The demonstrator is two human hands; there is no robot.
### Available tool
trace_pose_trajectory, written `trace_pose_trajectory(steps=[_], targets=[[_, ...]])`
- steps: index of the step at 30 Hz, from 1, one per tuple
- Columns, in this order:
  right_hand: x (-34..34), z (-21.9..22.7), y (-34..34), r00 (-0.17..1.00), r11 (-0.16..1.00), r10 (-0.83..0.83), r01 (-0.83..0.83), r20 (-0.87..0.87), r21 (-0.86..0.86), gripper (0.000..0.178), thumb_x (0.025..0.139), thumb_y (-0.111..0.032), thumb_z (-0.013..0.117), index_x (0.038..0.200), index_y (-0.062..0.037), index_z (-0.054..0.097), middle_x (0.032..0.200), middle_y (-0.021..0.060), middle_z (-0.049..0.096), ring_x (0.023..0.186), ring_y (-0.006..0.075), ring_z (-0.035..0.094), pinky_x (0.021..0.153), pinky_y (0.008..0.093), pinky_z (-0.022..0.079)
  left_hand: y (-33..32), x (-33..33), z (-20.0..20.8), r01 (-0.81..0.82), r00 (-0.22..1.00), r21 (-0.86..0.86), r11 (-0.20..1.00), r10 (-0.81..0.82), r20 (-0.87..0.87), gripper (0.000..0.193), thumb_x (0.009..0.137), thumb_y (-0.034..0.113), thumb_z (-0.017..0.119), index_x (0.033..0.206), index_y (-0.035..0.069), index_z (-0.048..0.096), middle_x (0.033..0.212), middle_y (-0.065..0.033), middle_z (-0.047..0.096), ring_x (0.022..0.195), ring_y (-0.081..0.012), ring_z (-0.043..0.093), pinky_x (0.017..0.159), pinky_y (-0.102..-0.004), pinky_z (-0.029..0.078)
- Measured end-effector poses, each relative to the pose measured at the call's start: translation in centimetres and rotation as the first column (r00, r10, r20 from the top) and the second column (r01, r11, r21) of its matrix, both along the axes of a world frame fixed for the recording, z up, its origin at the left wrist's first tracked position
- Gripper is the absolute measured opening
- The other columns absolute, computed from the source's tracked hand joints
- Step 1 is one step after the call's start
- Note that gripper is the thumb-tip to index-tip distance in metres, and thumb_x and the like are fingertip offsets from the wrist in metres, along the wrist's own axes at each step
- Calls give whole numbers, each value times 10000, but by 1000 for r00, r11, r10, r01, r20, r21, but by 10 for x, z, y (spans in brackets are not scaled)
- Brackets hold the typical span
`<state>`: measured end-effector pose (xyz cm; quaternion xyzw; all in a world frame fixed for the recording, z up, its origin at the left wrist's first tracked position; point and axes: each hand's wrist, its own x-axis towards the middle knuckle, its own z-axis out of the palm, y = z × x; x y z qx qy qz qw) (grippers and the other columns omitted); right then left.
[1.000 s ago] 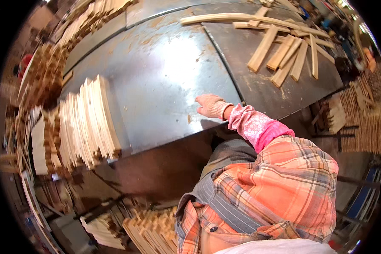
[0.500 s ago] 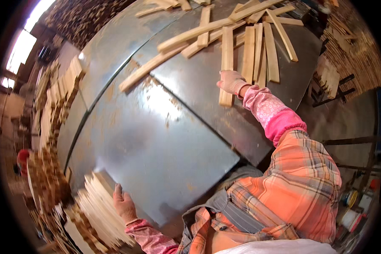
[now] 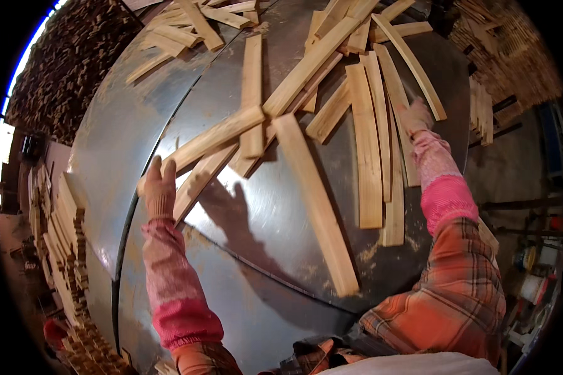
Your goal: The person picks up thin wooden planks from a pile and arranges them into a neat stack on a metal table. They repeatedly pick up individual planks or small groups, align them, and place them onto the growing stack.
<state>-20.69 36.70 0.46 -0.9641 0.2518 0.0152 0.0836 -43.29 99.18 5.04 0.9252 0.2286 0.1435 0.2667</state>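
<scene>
Table (image 3: 275,300) — left hand (image 3: 161,192) (right hand (image 3: 415,117) too) outstretched.

Left hand (image 3: 161,194) at end of wooden strip (image 3: 214,137)

Bright white light (image 3: 3,156) comes in at the far left, with a blue line along it. The shiny table (image 3: 125,119) has white glare (image 3: 197,220) near the left hand (image 3: 159,190), and a dark hand-shaped shadow (image 3: 234,209) lies beside it. The right hand (image 3: 416,117) is blurry, but the wood strips (image 3: 366,150) nearby look clear. The sides look dim. Black fills the corners, and straight lines bend near the round rim.
</scene>
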Motion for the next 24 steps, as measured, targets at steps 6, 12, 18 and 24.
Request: trace_pose_trajectory(steps=[6, 12, 18, 24], targets=[[18, -58, 32, 989, 988, 139, -135, 58, -70, 872, 913, -536, 647, 1542, -6, 357, 1376, 249, 615, 1289, 398, 597, 1055, 499, 487, -58, 158, -61, -19, 964, 2, 1000, 19, -265, 921, 917, 675, 592, 1517, -5, 430, 1355, -310, 617, 1212, -486, 617, 1036, -489, 485], [-8, -40, 36, 979, 975, 205, -205, -8, -92, 856, 896, -501, 681, 1506, -8, 338, 1298, 270, 619, 1220, 437, 602, 1027, 513, 505, -167, 151, -48, 397, 832, -2, 918, -361, -421, 842, 839, 707, 659, 1335, 45, 503, 1191, -264, 678, 1097, -438, 680, 945, -500, 526], [-74, -46, 110, 936, 932, 352, -352, -21, -83, 847, 884, -412, 723, 1537, -28, 343, 1325, 228, 574, 1205, 400, 608, 997, 479, 526, -169, 110, -44, 358, 823, 111, 927, -257, -507, 1039, 815, 710, 662, 1581, 77, 357, 1280, -238, 650, 1126, -433, 670, 961, -506, 529], [-170, -46, 153, 875, 877, 480, -479, -59, 42, 815, 874, -339, 747, 1523, -52, 346, 1340, 193, 518, 1249, 372, 549, 1021, 474, 488, -141, 31, -45, 168, 821, 70, 983, -100, -563, 883, 844, 656, 674, 1515, 125, 454, 1276, -222, 660, 1152, -415, 665, 983, -495, 519]])
